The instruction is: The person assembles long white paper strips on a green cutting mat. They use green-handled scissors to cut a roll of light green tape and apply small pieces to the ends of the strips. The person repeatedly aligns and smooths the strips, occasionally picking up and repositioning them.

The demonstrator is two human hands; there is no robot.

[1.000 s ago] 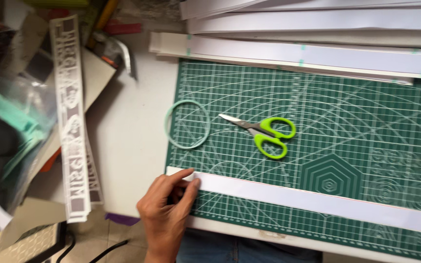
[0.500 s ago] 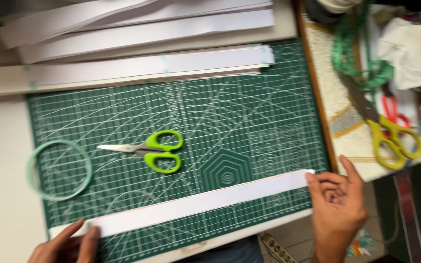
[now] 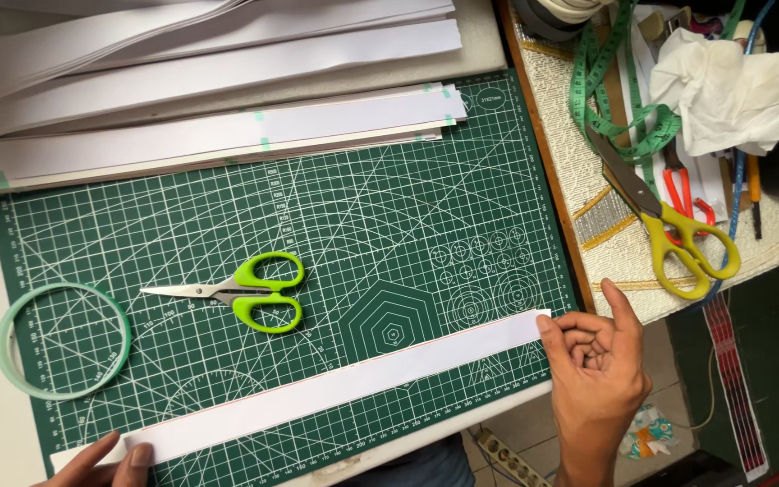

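Since 0.5 s ago our view has slid a bit left and nearer; strip and both hands sit much as before.

Dark green gridded cutting mat fills most of the desk. Stack of long white paper sheets w/ green tape tabs lies across its far edge. Long narrow white paper strip runs diagonally along the mat's near edge, flat on it.

Right hand: fingers curled, tips pinching/pressing the strip's right end, thumb up and apart. Left hand is mostly out of frame; two fingertips press flat on the strip's left end, hand not closed round it.

We judge the strip very light, thin, floppy, easy to crease or slide on the mat; best held at both ends, kept taut.

Pale green tape ring sits at mat's left edge, well apart from the hands. Lime-handled small scissors lie mid-mat, just beyond the strip, shut. Yellow-handled large scissors are on the side table, right.
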